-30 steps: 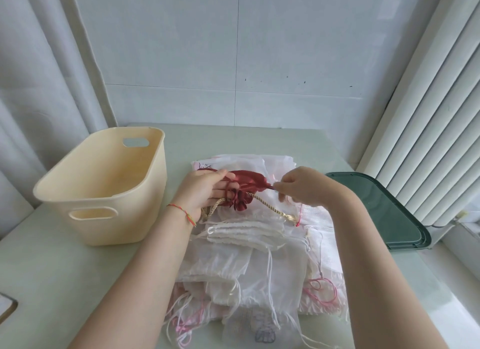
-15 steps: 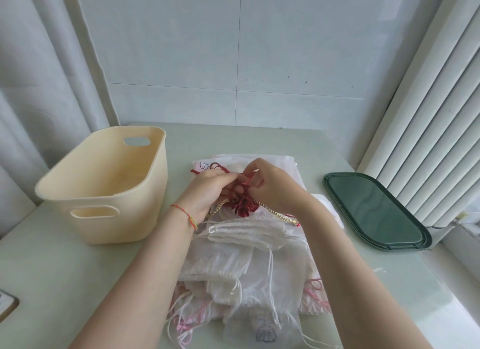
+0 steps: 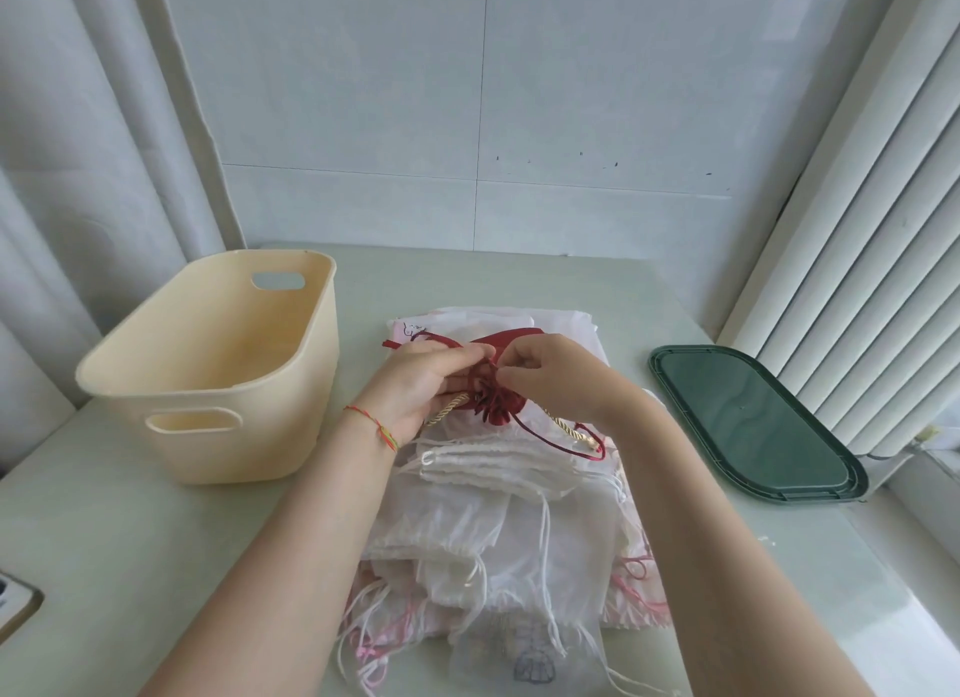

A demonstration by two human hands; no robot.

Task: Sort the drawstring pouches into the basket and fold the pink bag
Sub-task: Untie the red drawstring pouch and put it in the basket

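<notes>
On the pale green worktop (image 3: 130,540) my left hand (image 3: 421,384) and right hand (image 3: 550,379) pinched the dark red satin drawstring pouch (image 3: 491,403) above the white pouch pile (image 3: 498,514), probably cinching it for the empty cream plastic basket (image 3: 208,426) nearby.

The basket (image 3: 208,369) is cream and the tray (image 3: 753,421) is dark green. One pouch (image 3: 491,403) is dark red with a gold cord (image 3: 563,429); the other pouches (image 3: 483,504) are sheer white.

Basket (image 3: 208,384) left of pouches (image 3: 509,499); lid (image 3: 753,426) right.
</notes>
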